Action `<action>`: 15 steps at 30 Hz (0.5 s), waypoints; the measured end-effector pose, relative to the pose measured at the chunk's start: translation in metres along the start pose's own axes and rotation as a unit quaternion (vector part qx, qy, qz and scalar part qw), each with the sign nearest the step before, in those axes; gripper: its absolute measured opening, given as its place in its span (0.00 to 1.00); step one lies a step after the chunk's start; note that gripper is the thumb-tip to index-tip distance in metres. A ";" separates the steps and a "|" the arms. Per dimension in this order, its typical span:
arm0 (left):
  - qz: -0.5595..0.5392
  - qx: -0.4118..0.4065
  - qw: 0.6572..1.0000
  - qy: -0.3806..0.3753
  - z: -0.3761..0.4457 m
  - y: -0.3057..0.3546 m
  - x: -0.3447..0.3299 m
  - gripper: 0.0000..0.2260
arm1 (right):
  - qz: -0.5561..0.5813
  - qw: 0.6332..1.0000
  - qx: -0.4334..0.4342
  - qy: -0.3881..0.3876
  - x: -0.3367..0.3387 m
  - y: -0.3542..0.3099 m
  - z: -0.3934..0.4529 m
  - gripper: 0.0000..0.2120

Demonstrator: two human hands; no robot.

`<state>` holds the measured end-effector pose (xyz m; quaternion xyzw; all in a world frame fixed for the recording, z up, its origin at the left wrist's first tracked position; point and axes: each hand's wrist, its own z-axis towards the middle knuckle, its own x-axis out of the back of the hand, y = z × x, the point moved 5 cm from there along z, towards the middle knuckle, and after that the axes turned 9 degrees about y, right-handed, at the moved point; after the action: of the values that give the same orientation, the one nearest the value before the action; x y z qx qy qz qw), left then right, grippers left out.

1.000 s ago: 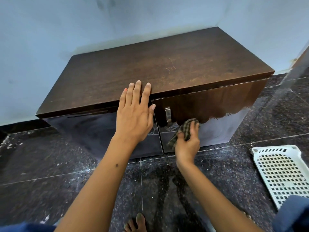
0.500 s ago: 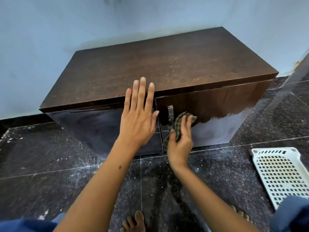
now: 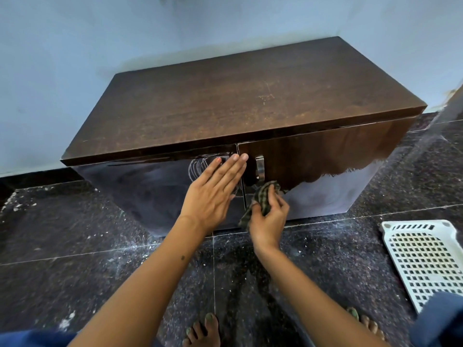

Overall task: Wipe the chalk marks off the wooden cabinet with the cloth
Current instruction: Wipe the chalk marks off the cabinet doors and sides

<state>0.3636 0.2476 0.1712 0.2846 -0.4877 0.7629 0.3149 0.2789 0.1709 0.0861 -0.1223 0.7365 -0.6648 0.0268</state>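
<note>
So, right hand point(image 3: 269, 219) bunching the checked cloth point(image 3: 260, 200) against the right cabinet door point(image 3: 325, 171), just under the metal handle point(image 3: 259, 166). Left hand point(image 3: 215, 191) flat, fingers together, over chalk scribbles point(image 3: 198, 166) on the left door. Better to shift it, then wipe there in firm overlapping passes.

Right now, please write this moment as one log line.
left hand: flat on left door, over chalk marks | right hand: holds cloth at right door, below handle | cabinet: marks remain
</note>
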 end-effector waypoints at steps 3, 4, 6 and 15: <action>0.006 -0.006 1.000 0.004 0.000 -0.003 0.002 0.28 | 0.016 0.999 -0.031 0.031 0.003 0.001 0.009 0.26; 0.005 -0.005 1.000 0.006 0.000 -0.003 0.003 0.28 | 0.015 0.999 -0.018 0.028 0.001 -0.001 0.007 0.26; 0.008 -0.003 1.000 0.011 0.000 -0.003 0.004 0.28 | 0.007 1.000 0.013 -0.005 -0.006 -0.002 -0.001 0.26; 0.022 0.002 0.999 0.024 -0.002 -0.006 0.006 0.28 | 0.064 0.998 -0.029 -0.002 -0.016 -0.006 -0.005 0.26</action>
<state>0.3640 0.2520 0.1778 0.2561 -0.4850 0.7771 0.3089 0.2938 0.1788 0.0905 -0.0774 0.7615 -0.6400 0.0672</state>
